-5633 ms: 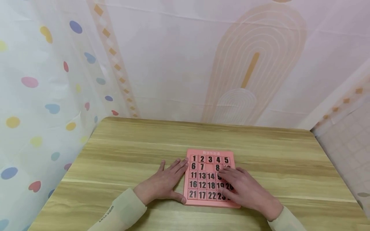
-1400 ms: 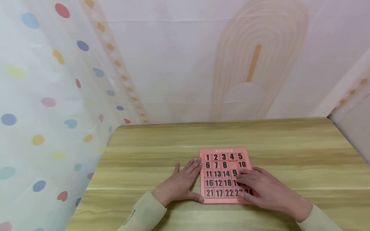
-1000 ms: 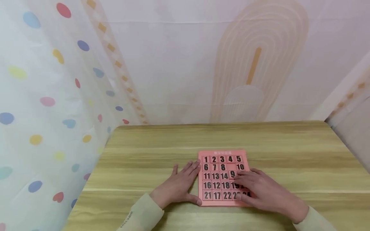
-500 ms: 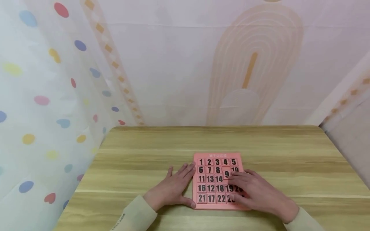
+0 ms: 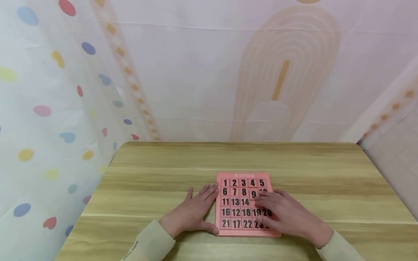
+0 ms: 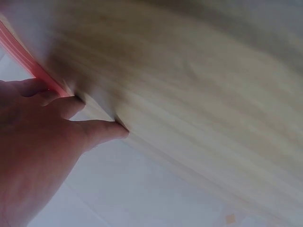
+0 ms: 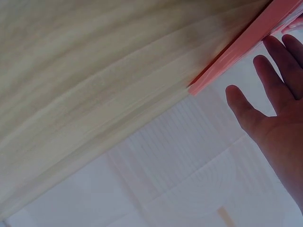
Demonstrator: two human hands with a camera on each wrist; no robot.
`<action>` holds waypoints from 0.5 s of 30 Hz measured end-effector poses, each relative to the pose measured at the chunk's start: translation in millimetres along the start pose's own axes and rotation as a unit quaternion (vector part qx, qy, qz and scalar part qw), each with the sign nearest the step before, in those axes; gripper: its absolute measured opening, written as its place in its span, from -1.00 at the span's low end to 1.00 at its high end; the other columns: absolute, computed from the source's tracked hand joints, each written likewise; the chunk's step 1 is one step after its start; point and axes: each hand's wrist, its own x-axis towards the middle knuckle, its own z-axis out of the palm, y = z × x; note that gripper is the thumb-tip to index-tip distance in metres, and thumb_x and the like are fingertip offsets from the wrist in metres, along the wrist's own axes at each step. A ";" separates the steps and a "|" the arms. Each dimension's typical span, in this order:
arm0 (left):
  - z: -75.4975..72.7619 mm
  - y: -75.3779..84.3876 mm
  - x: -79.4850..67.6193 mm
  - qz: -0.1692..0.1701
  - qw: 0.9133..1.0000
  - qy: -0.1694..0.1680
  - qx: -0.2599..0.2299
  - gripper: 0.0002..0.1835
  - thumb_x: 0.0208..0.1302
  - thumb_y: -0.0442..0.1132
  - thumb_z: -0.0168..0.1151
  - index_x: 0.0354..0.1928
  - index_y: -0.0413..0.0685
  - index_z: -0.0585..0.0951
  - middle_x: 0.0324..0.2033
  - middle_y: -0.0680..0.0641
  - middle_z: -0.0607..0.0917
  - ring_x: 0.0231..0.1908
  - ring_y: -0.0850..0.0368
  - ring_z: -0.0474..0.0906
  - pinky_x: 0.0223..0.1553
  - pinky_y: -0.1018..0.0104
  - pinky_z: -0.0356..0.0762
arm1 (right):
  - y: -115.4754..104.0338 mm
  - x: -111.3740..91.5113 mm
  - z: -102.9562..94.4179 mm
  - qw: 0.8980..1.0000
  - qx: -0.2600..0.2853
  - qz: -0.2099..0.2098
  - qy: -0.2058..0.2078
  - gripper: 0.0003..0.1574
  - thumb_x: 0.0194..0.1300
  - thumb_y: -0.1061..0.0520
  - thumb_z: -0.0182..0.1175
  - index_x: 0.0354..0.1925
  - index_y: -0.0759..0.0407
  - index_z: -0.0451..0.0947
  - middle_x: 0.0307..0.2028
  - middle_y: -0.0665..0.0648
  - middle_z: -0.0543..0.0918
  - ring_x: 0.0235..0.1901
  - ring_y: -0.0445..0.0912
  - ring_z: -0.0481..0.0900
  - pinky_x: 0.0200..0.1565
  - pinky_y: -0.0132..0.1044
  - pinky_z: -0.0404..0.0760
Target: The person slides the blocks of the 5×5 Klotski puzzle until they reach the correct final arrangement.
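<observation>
A pink sliding number puzzle (image 5: 248, 234) lies flat on the table, its tiles numbered in black. My left hand (image 5: 192, 214) rests spread on the wood, fingertips and thumb tip against the puzzle's left edge. In the left wrist view, the fingers (image 6: 102, 130) stretch out straight beside the pink edge (image 6: 28, 59). Over the puzzle's right side reaches my right hand (image 5: 287, 214), a fingertip at the 9 tile (image 5: 253, 194). That tile sits between 8 and 10, slightly lower than the 8 tile (image 5: 244, 192). A gap shows below it. My right fingers cover several right-hand tiles.
The wood-grain table (image 5: 156, 159) stretches around the puzzle on all sides. Behind it hangs a pale curtain (image 5: 196, 83) with an arch pattern, and at the left a curtain (image 5: 65, 116) with coloured spots and hearts.
The 8 tile slid left beside 7. Then the 9 tile moved up from the third row into the second-row gap, my right fingertips following. The left hand keeps its place at the edge.
</observation>
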 end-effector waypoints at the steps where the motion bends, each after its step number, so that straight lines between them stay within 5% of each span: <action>1: -0.1 0.4 0.2 0.002 1.000 0.002 0.001 0.34 -0.02 0.51 0.39 0.62 -0.20 0.12 0.63 -0.16 0.03 0.58 -0.21 -0.01 0.40 -0.54 -0.03 | 0.5 0.0 -0.2 1.000 0.000 0.001 0.000 -0.48 0.47 -0.27 0.22 0.08 0.05 0.74 0.09 0.00 0.75 0.21 0.02 0.63 0.26 0.24 0.50; 15: 1.8 -0.6 2.0 -0.004 1.000 0.001 0.003 0.35 -0.03 0.52 0.37 0.62 -0.19 0.12 0.64 -0.15 0.01 0.59 -0.21 -0.03 0.41 -0.53 -0.04 | 5.0 4.9 -0.5 1.000 -0.002 -0.006 -0.002 -0.56 0.45 -0.20 0.26 0.05 0.06 0.74 0.13 0.08 0.74 0.23 0.07 0.62 0.19 0.22 0.56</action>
